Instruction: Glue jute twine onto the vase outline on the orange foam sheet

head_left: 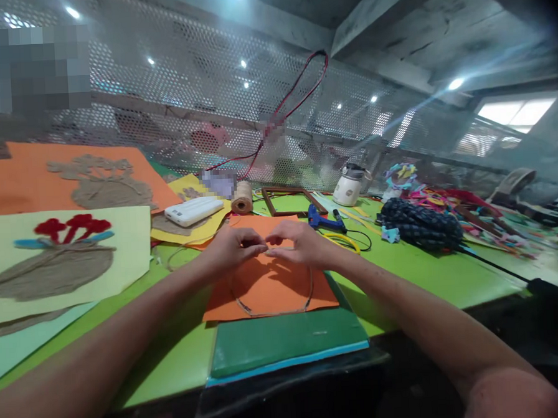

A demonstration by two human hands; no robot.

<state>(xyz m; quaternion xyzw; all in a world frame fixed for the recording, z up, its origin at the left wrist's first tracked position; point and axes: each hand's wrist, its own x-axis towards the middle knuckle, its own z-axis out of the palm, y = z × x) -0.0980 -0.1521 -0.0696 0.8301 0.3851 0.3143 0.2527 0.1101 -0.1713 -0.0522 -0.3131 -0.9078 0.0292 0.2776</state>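
A line of jute twine (266,314) traces a rounded, vase-like outline on an orange sheet of paper (274,290). My left hand (232,249) and my right hand (304,242) meet over the upper part of the sheet. Thumbs and fingers on both sides are pinched on a short bit of twine between them; exactly where it runs inside the fingers is hidden. Under the orange sheet lies a green board (286,343) with a blue edge. A loose strand of twine (172,259) curves left of my left hand.
Behind my hands are a twine spool (241,197), a white power bank (193,211), a brown frame (272,204) and a blue glue gun (324,218). Finished twine pictures (53,271) lie left. A white bottle (346,187) and dark patterned bundle (417,223) stand right.
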